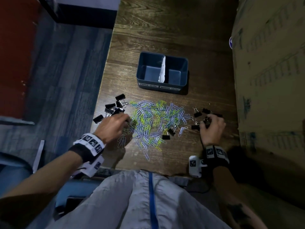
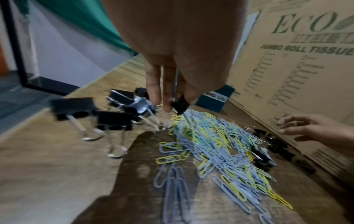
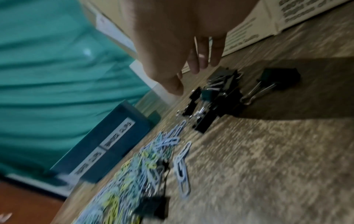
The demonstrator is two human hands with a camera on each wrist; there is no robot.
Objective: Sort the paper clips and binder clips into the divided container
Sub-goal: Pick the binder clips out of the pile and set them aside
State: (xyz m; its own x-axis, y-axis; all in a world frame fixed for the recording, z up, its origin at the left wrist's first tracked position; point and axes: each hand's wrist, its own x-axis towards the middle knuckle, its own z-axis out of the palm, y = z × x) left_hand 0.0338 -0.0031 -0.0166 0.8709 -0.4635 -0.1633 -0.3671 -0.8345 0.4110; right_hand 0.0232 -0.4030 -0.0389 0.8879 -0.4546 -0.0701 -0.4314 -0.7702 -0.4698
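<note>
The hands work opposite ends of the paper clips: the left hand pinches one binder clip, while the right hand hovers relaxed over loose ones. The divided container stands straight ahead beyond the pile, its long axis crosswise, roughly midway between both on the surface.

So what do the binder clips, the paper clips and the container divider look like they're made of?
Binder clips: matte black bodies, probably painted metal, with bare shiny wire handles that glint in the left wrist view. Paper clips: pastel blue, lilac and yellow-green with an even dull colour, so likely plastic-coated wire. Divider in the container: white, thin and ragged-edged, seemingly paper or card.
</note>
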